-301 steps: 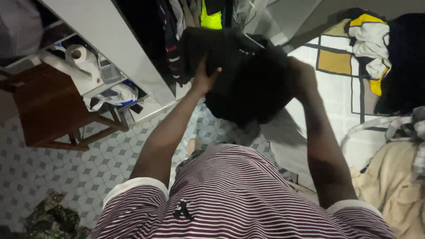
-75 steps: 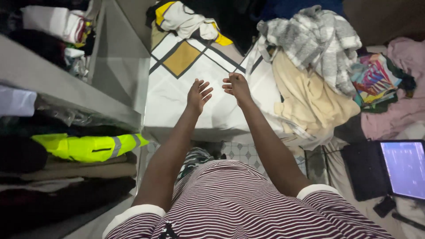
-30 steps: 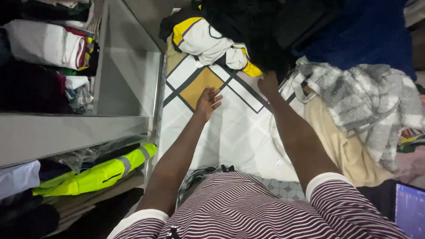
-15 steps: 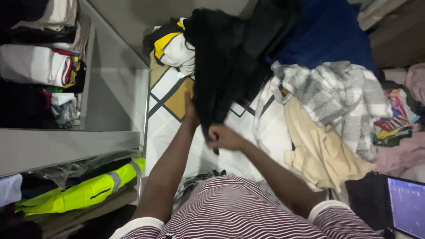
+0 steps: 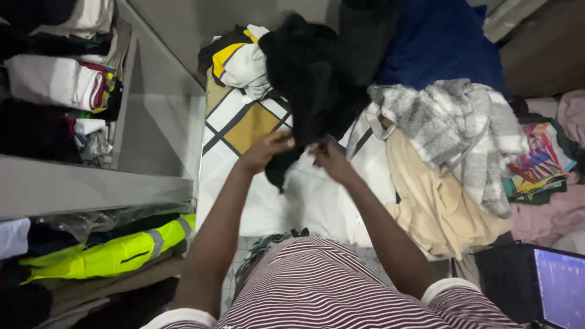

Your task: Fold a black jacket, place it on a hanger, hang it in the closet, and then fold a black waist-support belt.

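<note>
Lower centre of the frame, the striped maroon shirt (image 5: pixel 341 286). Mid-frame, the left hand (image 5: pixel 263 152) and right hand (image 5: pixel 329 159) now both pinch the black fabric garment's (image 5: pixel 308 79) lower edge; half a second ago they gripped it lower, drawing it off the white-and-yellow patterned bedsheet (image 5: pixel 244 122).

- You are looking down at a bed (image 5: pixel 317 207) that is wearing a white cover with a yellow panel and dark lines.
- A black garment (image 5: pixel 311 73) is lying on its far end, just beside a white and yellow garment (image 5: pixel 241 61).
- A grey and white fleece (image 5: pixel 454 125) is resting on a cream cloth (image 5: pixel 426 201) at the right side.
- A multicoloured cloth (image 5: pixel 539 158) and a pink cloth (image 5: pixel 548 213) are lying further right.
- A laptop (image 5: pixel 557 283) is sitting open at the near right corner.
- Folded clothes, among them a neon yellow vest (image 5: pixel 116 253), are filling the grey shelves (image 5: pixel 79 189) at the left.
</note>
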